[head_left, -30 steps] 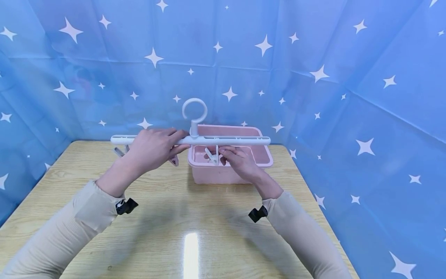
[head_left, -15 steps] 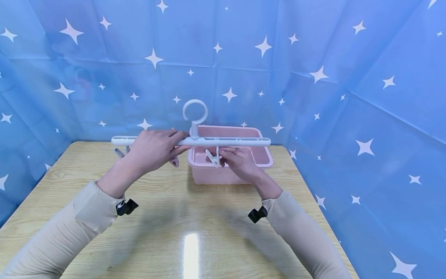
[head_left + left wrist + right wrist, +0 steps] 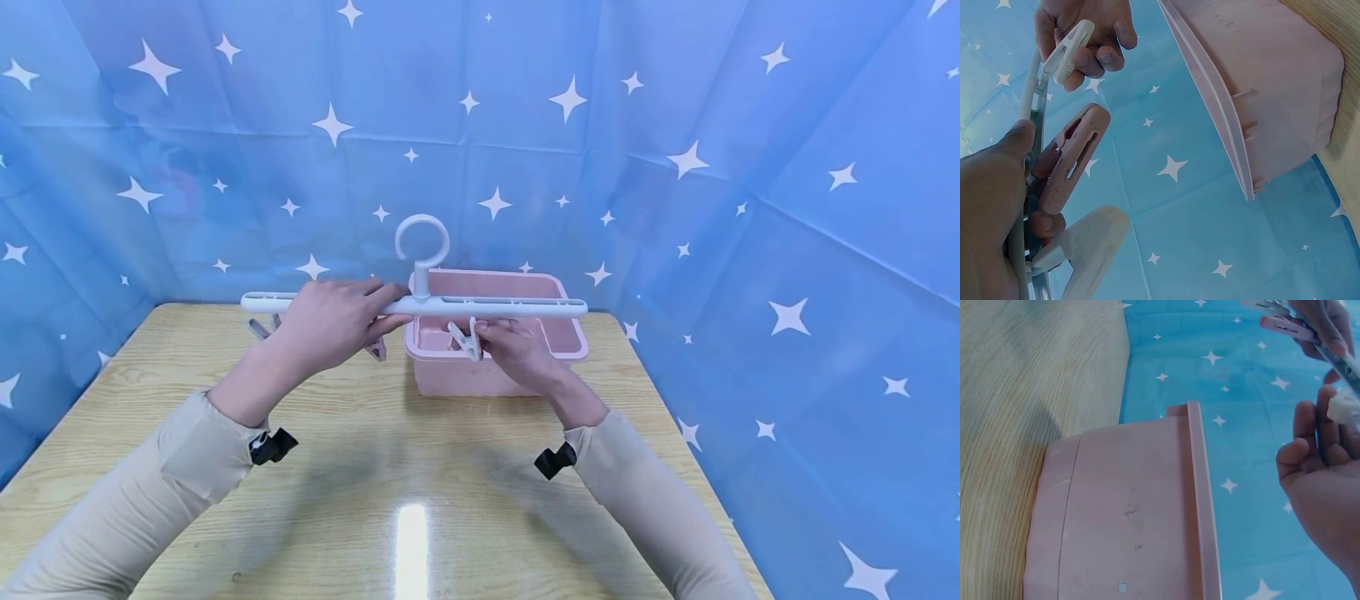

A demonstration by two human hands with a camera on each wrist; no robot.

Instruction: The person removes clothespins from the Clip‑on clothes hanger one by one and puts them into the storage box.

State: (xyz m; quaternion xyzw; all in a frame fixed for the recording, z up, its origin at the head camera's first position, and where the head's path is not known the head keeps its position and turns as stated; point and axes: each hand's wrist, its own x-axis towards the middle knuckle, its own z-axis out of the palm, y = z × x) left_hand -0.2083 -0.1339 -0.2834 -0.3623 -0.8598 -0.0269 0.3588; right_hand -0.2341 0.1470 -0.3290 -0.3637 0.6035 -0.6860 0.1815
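Observation:
My left hand (image 3: 330,325) grips a pale hanger bar (image 3: 502,307) just left of its upright ring hook (image 3: 422,279). The hanger is held up level over the table. Below its right half, my right hand (image 3: 517,354) pinches a white clip (image 3: 467,340), whose top end is close under the bar. In the left wrist view a pink clip (image 3: 1075,159) and a larger whitish clip (image 3: 1088,250) hang from the bar beside my left hand. Seen from above, that hand covers much of the bar's left half.
A pink plastic basin (image 3: 480,379) stands at the back of the wooden table (image 3: 360,433), behind and below the hanger's right half. A blue star-patterned curtain (image 3: 262,167) encloses the back and sides.
The white clip in my right hand has shifted slightly right and down, and leans more than before. The hanger has drifted a little to the right; my left hand keeps its grip.

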